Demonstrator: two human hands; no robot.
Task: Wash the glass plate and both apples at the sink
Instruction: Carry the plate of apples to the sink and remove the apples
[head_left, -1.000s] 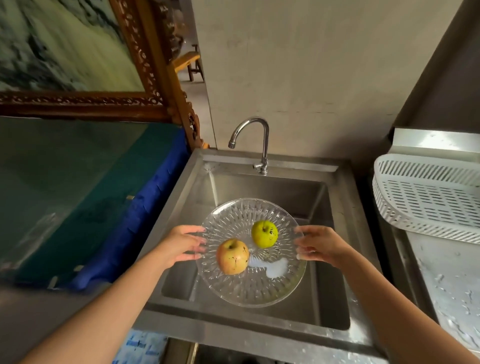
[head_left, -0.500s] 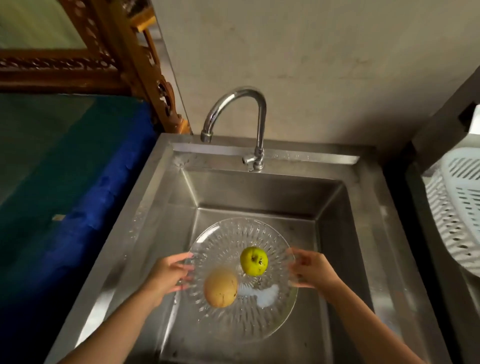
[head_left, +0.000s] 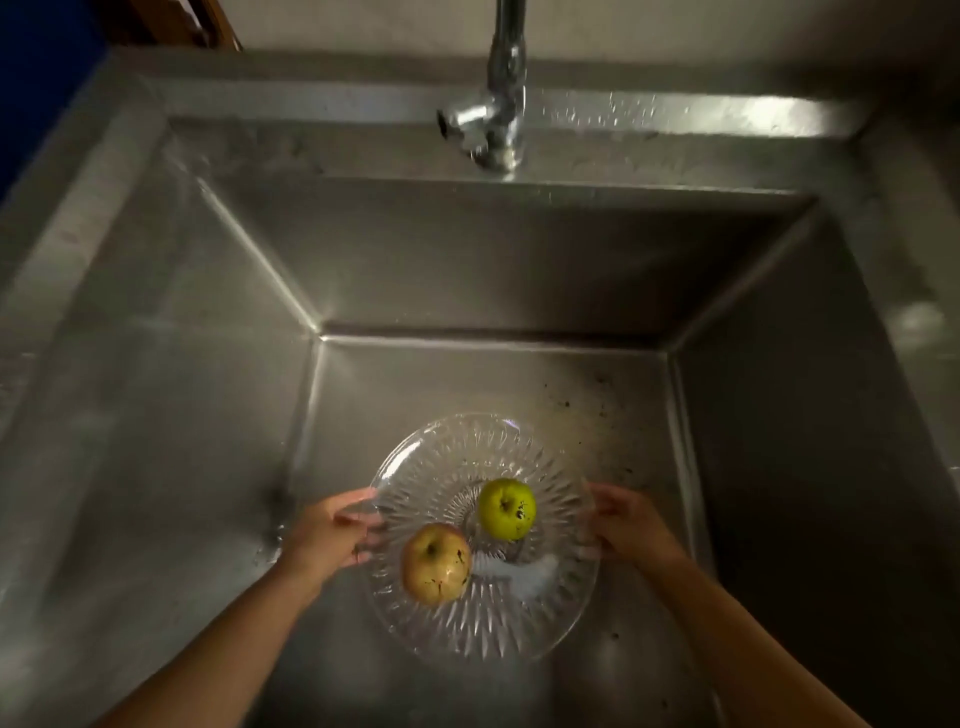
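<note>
A clear cut-glass plate (head_left: 457, 452) sits low inside the steel sink (head_left: 467, 260), close to its floor. Two apples lie on the plate: a green apple (head_left: 506, 508) toward the right and a reddish-yellow apple (head_left: 436, 564) nearer me on the left, both with dark specks. A white smear lies on the plate beside the apples. My left hand (head_left: 330, 535) grips the plate's left rim. My right hand (head_left: 626, 525) grips the right rim. Whether the plate touches the sink floor I cannot tell.
The chrome tap (head_left: 496, 104) stands at the middle of the sink's back rim, no water running from it. Dark grit dots the sink floor (head_left: 597, 405) right of the plate. A blue cloth edge (head_left: 31, 78) shows at the upper left.
Both hands have lowered the plate with the apples from rim height deep into the basin. My head has leaned in over the sink, so the counter and white basket have left the view.
</note>
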